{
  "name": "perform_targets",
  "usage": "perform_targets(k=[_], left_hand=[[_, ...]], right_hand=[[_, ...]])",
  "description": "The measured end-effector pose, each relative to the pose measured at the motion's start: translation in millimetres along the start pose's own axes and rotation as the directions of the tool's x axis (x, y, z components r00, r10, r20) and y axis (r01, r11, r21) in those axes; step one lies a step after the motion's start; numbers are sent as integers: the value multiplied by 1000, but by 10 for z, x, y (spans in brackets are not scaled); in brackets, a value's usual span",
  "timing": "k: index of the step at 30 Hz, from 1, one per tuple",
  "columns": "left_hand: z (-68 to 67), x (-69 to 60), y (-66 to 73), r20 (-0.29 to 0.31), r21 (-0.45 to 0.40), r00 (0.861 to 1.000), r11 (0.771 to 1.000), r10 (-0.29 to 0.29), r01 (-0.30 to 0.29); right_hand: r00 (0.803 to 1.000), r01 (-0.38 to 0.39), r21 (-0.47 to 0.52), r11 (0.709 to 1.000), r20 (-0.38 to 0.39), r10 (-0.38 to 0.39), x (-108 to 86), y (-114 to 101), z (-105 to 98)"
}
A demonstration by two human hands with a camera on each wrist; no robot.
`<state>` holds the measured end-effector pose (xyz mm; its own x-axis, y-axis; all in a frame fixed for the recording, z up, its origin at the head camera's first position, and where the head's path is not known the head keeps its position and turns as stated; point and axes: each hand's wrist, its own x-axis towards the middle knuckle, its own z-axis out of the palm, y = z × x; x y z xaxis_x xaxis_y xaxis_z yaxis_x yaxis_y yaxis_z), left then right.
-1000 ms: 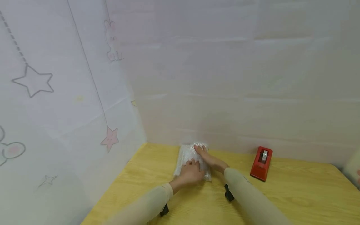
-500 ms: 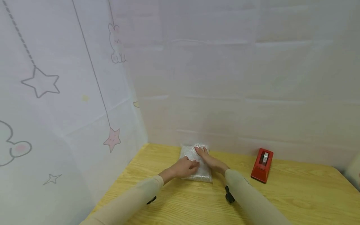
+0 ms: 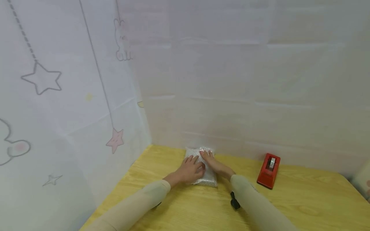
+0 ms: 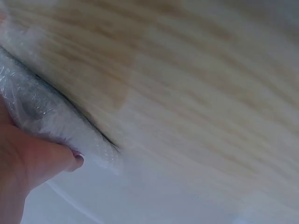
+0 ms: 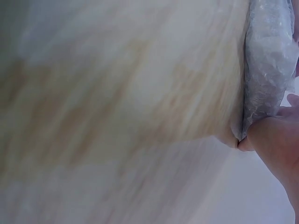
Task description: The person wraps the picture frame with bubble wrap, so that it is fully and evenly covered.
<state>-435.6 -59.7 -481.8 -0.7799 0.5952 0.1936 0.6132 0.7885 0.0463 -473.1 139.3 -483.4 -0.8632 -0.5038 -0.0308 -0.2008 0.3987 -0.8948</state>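
Note:
A bubble-wrapped packet [image 3: 208, 179] lies flat on the wooden table near the wall. My left hand [image 3: 190, 170] rests on its left and middle part with fingers spread. On its upper right part lies my right hand [image 3: 215, 163], fingers extended. The left wrist view has the wrap [image 4: 51, 112] at the left edge, with the thumb of my left hand [image 4: 35, 158] against it. In the right wrist view the packet's puffy side [image 5: 268, 60] stands above my right hand [image 5: 278, 140], whose fingertips touch its end.
A red tape dispenser [image 3: 268, 171] stands on the table [image 3: 306, 192] to the right of the packet. Behind the table hangs a pale wall covering [image 3: 219, 80], and another with drawn stars [image 3: 115, 140] is at the left.
My left hand has moved from the packet's lower middle toward its left side, and its fingers have spread over the wrap. My right hand has stayed on the upper right part.

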Motion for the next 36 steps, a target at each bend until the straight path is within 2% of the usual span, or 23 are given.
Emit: perform_targets(k=[3, 7, 11, 16, 19, 22, 28, 33, 36], left_hand=[[23, -24, 3, 74, 48, 997, 999, -27, 23], [35, -33, -2, 109, 52, 994, 999, -19, 13], [72, 9, -30, 85, 27, 996, 999, -25, 22], [159, 99, -128, 7, -50, 996, 994, -94, 94], [141, 123, -124, 26, -70, 993, 991, -114, 115], [90, 122, -68, 75, -60, 989, 990, -125, 130], [152, 148, -50, 91, -54, 987, 989, -130, 136], [134, 192, 12, 110, -7, 985, 991, -131, 133], [144, 225, 20, 116, 3, 984, 991, -136, 137]], right_hand=[[1000, -8, 9, 1000, 14, 8, -18, 13, 43], [1000, 11, -5, 1000, 6, -11, -29, 11, 62], [1000, 22, -27, 999, -5, -22, -22, 14, 48], [1000, 9, -13, 1000, -21, -9, -36, 51, 33], [999, -11, 19, 1000, -42, 12, -59, 80, 17], [997, -31, 48, 998, -69, 34, -83, 110, -3], [995, -49, 60, 997, -88, 54, -108, 156, -42], [995, -53, 48, 997, -84, 57, -103, 175, -84], [996, -42, -1, 999, -82, 41, -82, 170, -87]])
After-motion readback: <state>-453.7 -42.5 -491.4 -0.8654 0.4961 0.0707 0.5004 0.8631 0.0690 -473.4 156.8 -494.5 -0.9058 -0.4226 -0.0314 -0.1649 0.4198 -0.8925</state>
